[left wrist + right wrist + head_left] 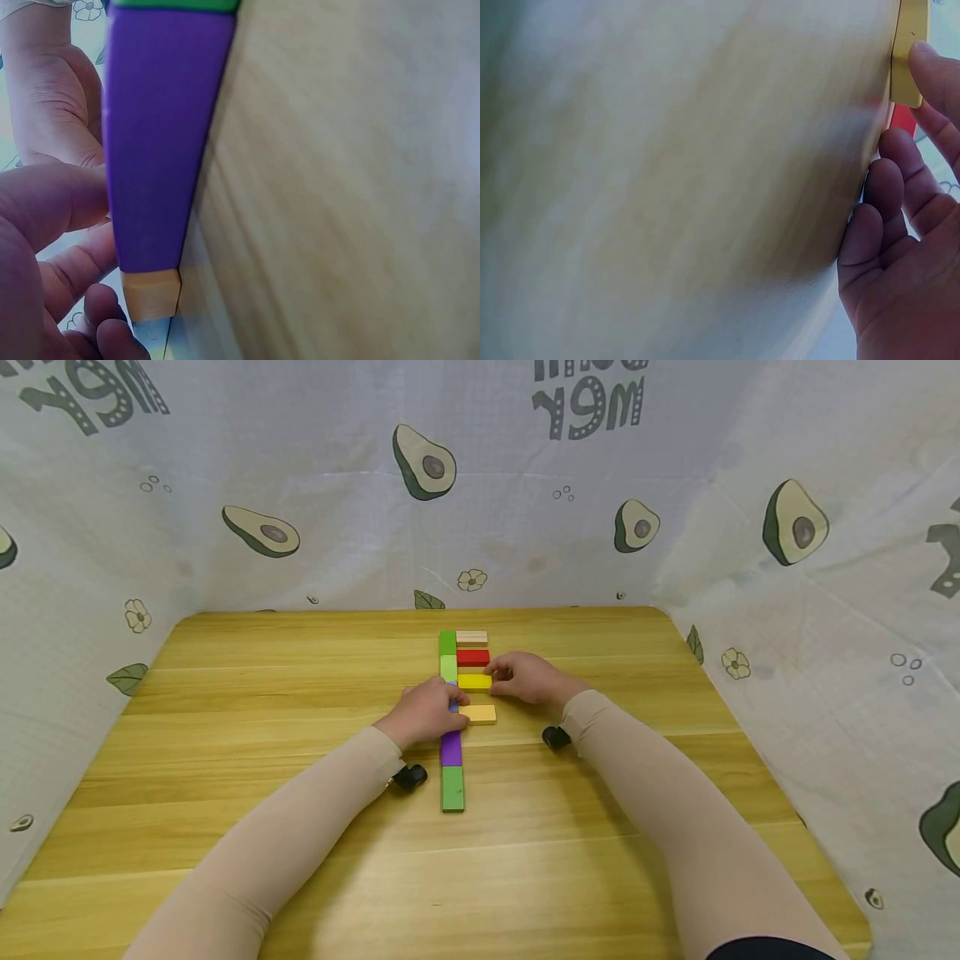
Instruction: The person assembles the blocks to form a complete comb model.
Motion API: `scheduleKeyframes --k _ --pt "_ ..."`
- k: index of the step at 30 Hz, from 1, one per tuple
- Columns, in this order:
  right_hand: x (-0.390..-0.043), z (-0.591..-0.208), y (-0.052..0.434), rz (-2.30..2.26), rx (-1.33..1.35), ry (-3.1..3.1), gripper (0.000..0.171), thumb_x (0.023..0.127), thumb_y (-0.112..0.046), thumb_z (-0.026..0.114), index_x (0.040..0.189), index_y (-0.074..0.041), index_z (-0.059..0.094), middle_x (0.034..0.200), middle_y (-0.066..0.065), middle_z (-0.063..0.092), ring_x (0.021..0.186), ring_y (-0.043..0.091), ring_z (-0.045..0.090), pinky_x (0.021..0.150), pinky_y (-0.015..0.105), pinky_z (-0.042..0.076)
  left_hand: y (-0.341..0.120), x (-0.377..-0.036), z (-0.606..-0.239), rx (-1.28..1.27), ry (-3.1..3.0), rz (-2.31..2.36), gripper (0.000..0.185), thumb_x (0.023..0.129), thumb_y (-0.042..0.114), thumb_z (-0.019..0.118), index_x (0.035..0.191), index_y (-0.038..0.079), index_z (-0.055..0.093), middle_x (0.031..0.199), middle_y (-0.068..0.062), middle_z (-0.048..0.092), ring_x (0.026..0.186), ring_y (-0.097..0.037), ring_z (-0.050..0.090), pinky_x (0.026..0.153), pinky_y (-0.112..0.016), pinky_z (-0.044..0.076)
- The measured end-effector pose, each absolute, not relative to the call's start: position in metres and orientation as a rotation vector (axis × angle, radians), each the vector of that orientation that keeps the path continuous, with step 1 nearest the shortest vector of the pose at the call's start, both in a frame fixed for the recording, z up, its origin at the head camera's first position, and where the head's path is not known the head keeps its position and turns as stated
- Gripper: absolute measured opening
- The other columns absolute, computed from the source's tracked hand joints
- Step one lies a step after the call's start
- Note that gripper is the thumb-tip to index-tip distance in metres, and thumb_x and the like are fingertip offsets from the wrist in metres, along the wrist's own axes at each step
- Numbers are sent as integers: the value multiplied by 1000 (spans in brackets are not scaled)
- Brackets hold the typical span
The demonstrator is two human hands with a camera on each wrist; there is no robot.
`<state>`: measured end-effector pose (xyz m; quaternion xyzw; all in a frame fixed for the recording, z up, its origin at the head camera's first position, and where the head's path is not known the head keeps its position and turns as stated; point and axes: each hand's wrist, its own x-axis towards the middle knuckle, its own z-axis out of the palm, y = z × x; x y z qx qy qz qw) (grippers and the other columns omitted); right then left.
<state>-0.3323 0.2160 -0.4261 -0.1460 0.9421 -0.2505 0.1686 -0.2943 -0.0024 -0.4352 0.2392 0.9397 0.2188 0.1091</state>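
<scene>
A straight column of coloured blocks runs toward me, with a green block (453, 789) nearest, a purple block (451, 749) beyond it, then a blue block partly covered by my left hand (427, 713). With thumb and index finger, that hand pinches the left end of a light orange block (480, 715), which lies crosswise right of the column. My right hand (528, 678) pinches the right end of a yellow block (475, 683), also crosswise. In the right wrist view, the thumb lies against the yellow block (909, 71).
Farther back, a red block (472, 657) and a plain wood block (472, 637) lie crosswise beside light green (448, 667) and green blocks (447, 642). A wooden table (262, 693) carries everything. Avocado-print cloth (337, 452) hangs behind and at both sides.
</scene>
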Motion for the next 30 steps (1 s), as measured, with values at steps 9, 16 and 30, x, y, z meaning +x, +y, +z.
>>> scheduleKeyframes --k 9,16,30 --pt "-332 -426 216 -704 -415 2683 31 85 -30 67 113 -18 61 100 0 62 91 18 54 89 34 45 -3 -294 -434 701 2756 651 27 76 43 69 99 28 68 97 5 56 88 -11 50 79 -42 33" --pt "-333 -427 216 -705 -421 2685 31 85 -30 67 113 -18 62 98 -1 63 91 18 54 89 33 45 -3 -293 -433 692 2759 655 28 77 43 69 100 27 68 98 4 56 88 -12 51 80 -42 32" --pt "-336 -430 217 -687 -428 2694 34 85 -32 67 115 -18 61 100 0 61 92 19 53 88 34 45 -5 -293 -433 690 2755 661 33 76 45 69 104 27 67 101 4 56 89 -12 51 80 -42 33"
